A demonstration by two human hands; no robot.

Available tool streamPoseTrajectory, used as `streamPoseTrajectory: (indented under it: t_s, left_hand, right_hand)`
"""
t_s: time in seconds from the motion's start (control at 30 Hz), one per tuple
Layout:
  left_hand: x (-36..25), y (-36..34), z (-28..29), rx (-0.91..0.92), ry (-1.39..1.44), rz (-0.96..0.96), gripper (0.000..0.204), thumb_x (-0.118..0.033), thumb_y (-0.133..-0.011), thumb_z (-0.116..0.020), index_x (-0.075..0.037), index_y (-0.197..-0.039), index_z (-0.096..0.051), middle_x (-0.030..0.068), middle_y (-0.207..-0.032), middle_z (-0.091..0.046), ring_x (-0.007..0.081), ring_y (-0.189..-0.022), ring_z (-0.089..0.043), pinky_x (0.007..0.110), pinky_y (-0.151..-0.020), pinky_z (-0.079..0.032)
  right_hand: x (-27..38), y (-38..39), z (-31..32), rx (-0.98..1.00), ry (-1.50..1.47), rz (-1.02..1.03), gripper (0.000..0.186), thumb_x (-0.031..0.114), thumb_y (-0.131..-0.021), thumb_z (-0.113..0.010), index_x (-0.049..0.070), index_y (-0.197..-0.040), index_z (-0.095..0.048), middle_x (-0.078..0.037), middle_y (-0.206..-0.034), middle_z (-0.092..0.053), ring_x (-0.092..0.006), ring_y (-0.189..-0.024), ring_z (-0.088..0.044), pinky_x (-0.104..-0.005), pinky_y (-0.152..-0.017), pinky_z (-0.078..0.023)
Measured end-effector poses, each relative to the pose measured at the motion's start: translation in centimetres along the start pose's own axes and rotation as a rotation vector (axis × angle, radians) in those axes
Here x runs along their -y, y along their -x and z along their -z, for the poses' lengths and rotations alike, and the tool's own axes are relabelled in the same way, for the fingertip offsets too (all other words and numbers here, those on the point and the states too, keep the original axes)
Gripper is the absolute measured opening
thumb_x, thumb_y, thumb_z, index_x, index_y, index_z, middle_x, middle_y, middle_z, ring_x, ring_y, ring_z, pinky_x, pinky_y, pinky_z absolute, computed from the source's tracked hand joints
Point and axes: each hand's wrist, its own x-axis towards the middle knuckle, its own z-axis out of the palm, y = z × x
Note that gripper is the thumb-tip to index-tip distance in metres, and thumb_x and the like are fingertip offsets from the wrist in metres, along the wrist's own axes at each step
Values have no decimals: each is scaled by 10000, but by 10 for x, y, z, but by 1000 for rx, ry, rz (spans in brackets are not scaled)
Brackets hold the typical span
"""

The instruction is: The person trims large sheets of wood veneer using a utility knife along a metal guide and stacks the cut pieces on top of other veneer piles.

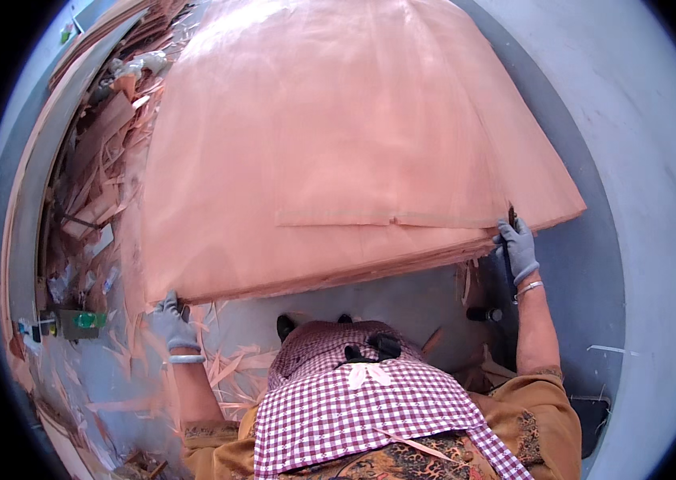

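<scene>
A large stack of thin reddish wood veneer sheets (330, 144) spreads out in front of me, its near edge running up to the right. A narrow veneer strip (338, 218) with a small notch lies along the near part of the top sheet. At the near left corner, my left hand (172, 324) in a grey glove is closed on the veneer edge, with a small dark thing beside its fingers. Near the right end of that edge, my gloved right hand (520, 252) is closed round a long, dark knife-like tool (512, 214), its tip over the veneer.
Torn veneer scraps (98, 176) heap up along the left side, with a long rail-like edge (34, 176) beyond. More scraps (234, 368) litter the floor near my feet. A green thing (88, 320) sits at the left. A dark cylinder (484, 314) lies below the stack's right part.
</scene>
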Motion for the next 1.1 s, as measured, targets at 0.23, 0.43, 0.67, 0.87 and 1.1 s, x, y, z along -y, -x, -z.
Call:
streamPoseTrajectory:
  t_s: [0.23, 0.43, 0.67, 0.87, 1.1]
  left_hand:
    - [3, -9, 8, 24, -16, 23, 169, -147, -875, -663, -99, -745, -567, -8, -707, -583, 99, -608, -548, 251, -525, -478]
    - [2, -15, 32, 245, -459, -212, 356, -205, -874, -689, -112, -618, -459, -13, -587, -439, 110, -507, -378, 314, -466, -354]
    - [-69, 113, -57, 380, -987, -1099, 374, -335, -713, -763, -61, -915, -606, 137, -993, -573, 303, -895, -530, 426, -765, -426]
    - [-62, 143, -148, 938, -1356, -1363, 633, -322, -711, -724, -187, -1296, -521, 91, -1271, -524, 238, -980, -566, 402, -759, -457]
    - [-45, 140, -149, 931, -1436, -1356, 630, -294, -720, -711, -240, -1316, -516, 50, -1291, -531, 227, -952, -571, 391, -748, -456]
  right_hand:
    - [4, 9, -6, 5, -34, -22, 206, 238, -881, -671, 75, -907, -548, -22, -648, -558, -76, -431, -458, -228, -357, -360]
    - [-4, 9, 6, 20, 34, 25, 216, 218, -860, -685, 46, -923, -569, -17, -719, -583, -80, -576, -500, -255, -497, -418]
    - [-49, 127, -41, 185, 211, -67, 156, 132, -806, -696, 67, -819, -554, 8, -656, -559, -90, -555, -513, -270, -503, -437]
    - [26, 113, -89, 309, -52, -104, 143, 151, -837, -673, 76, -817, -554, -16, -628, -577, -88, -506, -543, -232, -457, -441]
    - [57, 84, -45, 259, -127, -78, 149, 166, -844, -671, 65, -785, -579, -8, -627, -571, -82, -500, -532, -229, -451, -432]
